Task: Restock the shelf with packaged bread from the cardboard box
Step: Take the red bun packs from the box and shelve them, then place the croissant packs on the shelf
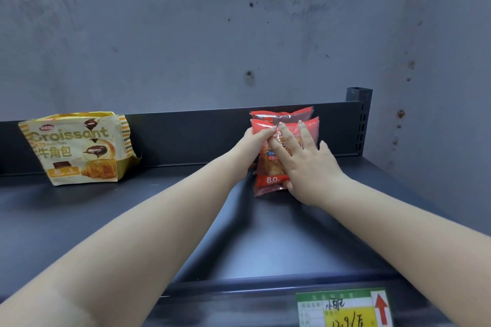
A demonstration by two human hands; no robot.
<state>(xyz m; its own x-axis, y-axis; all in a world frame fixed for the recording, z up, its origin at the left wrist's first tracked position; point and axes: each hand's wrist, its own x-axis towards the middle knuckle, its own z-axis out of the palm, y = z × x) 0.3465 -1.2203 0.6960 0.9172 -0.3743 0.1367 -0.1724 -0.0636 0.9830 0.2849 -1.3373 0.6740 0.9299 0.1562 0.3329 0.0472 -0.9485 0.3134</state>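
Observation:
Two red bread packs stand upright near the back right of the dark shelf (186, 233), one behind the other. The front red pack (268, 180) leans against the rear red pack (281, 115), which touches the shelf's back panel. My left hand (252, 146) grips the front pack's left edge, thumb near its top corner. My right hand (305, 164) lies flat on the pack's face with fingers spread and straight, its thumb at the lower right edge. The cardboard box is out of view.
A yellow croissant bag (79, 146) stands at the back left against the panel. The shelf's upright post (360, 119) rises at the back right, beside a grey wall. A green-and-yellow price tag (342, 308) hangs on the shelf's front edge.

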